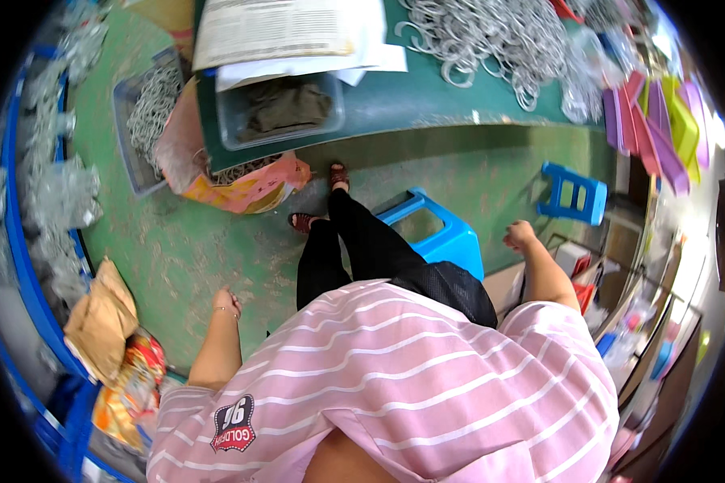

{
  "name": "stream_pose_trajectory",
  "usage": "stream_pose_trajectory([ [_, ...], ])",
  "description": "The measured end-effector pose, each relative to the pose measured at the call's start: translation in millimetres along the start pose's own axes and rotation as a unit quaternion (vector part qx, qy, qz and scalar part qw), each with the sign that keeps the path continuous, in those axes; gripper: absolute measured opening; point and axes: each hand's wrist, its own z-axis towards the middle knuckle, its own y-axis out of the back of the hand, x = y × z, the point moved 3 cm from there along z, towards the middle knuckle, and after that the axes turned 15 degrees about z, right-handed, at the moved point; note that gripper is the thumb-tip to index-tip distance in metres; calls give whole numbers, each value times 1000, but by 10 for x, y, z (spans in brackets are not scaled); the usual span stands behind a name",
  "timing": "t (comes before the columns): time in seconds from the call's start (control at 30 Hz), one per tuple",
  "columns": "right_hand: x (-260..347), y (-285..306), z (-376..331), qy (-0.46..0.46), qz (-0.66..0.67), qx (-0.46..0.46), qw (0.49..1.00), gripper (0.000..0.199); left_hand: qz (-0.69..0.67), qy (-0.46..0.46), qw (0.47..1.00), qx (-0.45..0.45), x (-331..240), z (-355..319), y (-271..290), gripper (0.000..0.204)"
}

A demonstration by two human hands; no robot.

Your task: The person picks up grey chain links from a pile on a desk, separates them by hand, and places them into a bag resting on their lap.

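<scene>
My left hand [228,301] hangs out to my left above the green floor, its fingers loosely curled and nothing visible in them. A thin band circles that wrist. Out to my right, my right hand [520,234] is curled closed, with nothing seen in it. It is nearest to a blue plastic stool [447,233] beside my legs, apart from it. Ahead stands a green-topped table [395,109]. A heap of grey metal rings [491,40] lies on it, beside a clear plastic bin [225,133] with dark cloth and papers over its far edge.
Under the table's left end are a grey crate [125,161] of metal pieces and an orange-pink sack [242,196]. A smaller blue stool [573,195] stands right. Blue shelving [26,266] with clear bags lines the left, near a brown paper bag [103,322]. Colourful trays [656,129] hang far right.
</scene>
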Motion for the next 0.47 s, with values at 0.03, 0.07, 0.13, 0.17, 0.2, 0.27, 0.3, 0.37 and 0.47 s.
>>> stream_pose_trajectory([
  [0.03,-366,90,9,-43,123,-28,991,15,6,-8,1000,9,-73,30,60,16],
  [0.07,-614,42,-39,-45,80,-16,996,15,17,-19,999,20,-198,46,83,16],
  [0.13,-927,-135,-100,-77,84,14,993,14,32,-96,994,35,-405,18,155,18],
  [0.17,-1079,-261,-124,-112,133,26,984,14,37,-135,989,43,-528,-26,116,19],
  [0.2,-1096,-377,-137,-110,134,52,983,15,52,-151,986,39,-592,-95,78,20],
  [0.27,-1148,-611,-202,-107,136,106,979,17,83,-182,979,28,-698,-266,63,22],
  [0.3,-1147,-712,-310,-102,169,105,975,19,106,-181,977,20,-743,-385,45,22],
  [0.37,-1116,-793,-494,-86,237,94,963,22,148,-185,971,10,-807,-612,-90,22],
  [0.47,-1499,-1003,-434,-110,281,77,950,22,236,-216,947,31,-925,-524,-179,20],
])
